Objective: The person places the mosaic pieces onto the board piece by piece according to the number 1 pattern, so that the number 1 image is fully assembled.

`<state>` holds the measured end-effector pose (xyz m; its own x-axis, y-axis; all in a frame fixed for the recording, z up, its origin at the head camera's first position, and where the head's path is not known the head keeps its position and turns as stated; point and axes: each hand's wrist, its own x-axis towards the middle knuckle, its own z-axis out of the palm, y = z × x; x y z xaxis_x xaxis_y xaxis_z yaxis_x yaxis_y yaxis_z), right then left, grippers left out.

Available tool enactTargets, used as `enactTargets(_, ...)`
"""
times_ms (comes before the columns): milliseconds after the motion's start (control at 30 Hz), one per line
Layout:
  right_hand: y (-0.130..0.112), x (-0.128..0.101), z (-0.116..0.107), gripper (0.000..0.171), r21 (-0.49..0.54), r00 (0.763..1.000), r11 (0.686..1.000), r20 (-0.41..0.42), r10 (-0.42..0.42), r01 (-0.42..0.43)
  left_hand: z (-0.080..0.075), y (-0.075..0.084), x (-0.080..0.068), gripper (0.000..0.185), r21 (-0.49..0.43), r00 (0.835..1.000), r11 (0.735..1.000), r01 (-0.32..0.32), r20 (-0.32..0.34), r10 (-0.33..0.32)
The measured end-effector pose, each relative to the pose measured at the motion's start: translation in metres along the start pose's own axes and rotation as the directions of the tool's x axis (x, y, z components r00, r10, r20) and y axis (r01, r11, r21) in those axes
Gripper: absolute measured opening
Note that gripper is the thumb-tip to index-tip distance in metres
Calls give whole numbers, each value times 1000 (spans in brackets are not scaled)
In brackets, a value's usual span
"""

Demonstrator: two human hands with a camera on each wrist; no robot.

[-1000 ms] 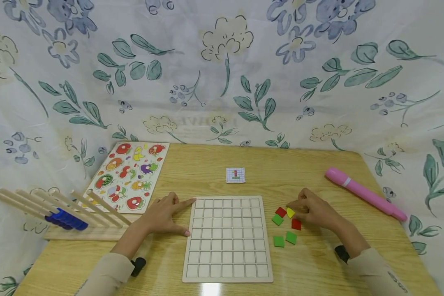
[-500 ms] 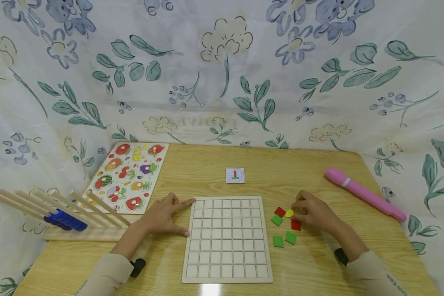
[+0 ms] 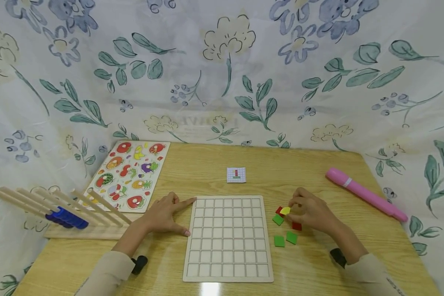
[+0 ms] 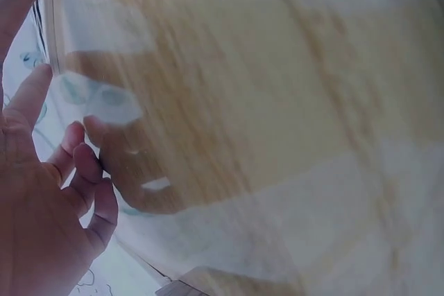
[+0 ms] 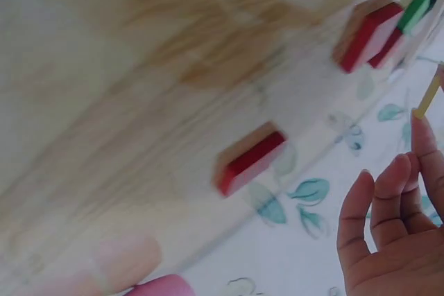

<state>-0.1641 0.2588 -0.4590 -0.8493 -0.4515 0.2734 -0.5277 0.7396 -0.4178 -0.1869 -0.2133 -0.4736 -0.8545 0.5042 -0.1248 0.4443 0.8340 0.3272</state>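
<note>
A pale wooden grid board (image 3: 227,238) lies in the middle of the table. My left hand (image 3: 164,216) rests at its left edge, index finger at the upper corner and thumb lower down, both extended. To the right of the board, my right hand (image 3: 311,209) pinches a yellow tile (image 3: 285,210) between thumb and fingertips. The right wrist view shows this yellow tile (image 5: 428,95) edge-on, off the table. Around that hand lie a red tile (image 3: 279,210), a green tile (image 3: 278,220), another red tile (image 3: 297,226) and two more green tiles (image 3: 291,237). The hand may cover other tiles.
Behind the board lies a small pattern card (image 3: 236,174). A fruit puzzle board (image 3: 127,176) and a peg abacus with blue beads (image 3: 68,218) stand at the left. A pink marker-shaped object (image 3: 364,193) lies at the right. Floral cloth (image 3: 222,82) closes off the back.
My right hand has picked up the yellow tile and moved it slightly left, over the edge of the red tile. My left hand has stayed at the board's edge.
</note>
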Motion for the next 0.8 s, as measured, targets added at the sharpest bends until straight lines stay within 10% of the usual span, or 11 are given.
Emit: enactTargets(800,-46,47,28,18,18,985,990,97,-144,143,0,-1,-3,102,-5,1000,1000,-14,-12,13)
